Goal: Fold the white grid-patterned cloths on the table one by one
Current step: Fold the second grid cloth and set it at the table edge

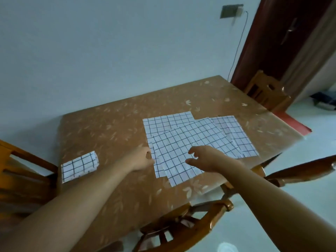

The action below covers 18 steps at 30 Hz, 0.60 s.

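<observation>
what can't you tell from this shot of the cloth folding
Head view:
- How many flat cloths are in the pile: they overlap and hide each other's edges.
- Whether the left hand grips the pile's edge: its fingers curl out of sight.
- How many layers the folded cloth has: too small and blurred.

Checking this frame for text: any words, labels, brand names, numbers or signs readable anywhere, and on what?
None can be read.
The white grid-patterned cloths bear only black lines.
The brown leaf-patterned table cover bears only a leaf print.
The grey wall plate is too blurred to show any marking.
</observation>
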### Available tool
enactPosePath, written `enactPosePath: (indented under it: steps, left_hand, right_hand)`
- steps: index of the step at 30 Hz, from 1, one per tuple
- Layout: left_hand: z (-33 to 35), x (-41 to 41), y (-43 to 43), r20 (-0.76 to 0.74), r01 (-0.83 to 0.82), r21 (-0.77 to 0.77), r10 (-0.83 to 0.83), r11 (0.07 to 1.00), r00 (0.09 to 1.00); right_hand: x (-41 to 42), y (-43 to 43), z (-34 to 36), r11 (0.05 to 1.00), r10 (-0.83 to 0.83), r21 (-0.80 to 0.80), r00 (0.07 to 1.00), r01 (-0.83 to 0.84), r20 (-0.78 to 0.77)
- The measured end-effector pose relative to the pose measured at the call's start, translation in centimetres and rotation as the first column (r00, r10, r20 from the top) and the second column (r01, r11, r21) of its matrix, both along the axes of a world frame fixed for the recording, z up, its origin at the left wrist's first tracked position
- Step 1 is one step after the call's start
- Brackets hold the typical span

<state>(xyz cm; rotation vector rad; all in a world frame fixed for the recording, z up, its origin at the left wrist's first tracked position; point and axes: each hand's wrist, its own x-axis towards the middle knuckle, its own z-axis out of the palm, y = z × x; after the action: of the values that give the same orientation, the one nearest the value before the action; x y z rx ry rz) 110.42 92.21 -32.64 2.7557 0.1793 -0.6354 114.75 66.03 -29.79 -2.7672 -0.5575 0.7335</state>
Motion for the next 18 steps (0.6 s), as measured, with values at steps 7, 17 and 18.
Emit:
enactPosePath:
  steps: [7, 17, 18]
  left_hand:
    - [-0.9, 0.9, -16.7, -0.058, 0.093, -0.035, -0.095, 0.995, 0.994]
    - [-2.1, 5.1, -29.7, -0.021, 0.193, -0.008, -0.193, 0.981, 0.981]
    - [-2.4, 5.7, -30.2, -0.026, 0.188, -0.003, -0.188, 0.982, 0.982]
  right_hand:
    - [-3.0, -17.4, 1.1, 0.989, -0.144, -0.016, 0.989, 0.144, 0.03]
    - [-0.3, -30.5, 0.3, 0.953, -0.301, -0.015, 0.953, 0.302, 0.03]
    - [0.5, -30.5, -0.2, 0.957, -0.288, -0.025, 0.957, 0.289, 0.022]
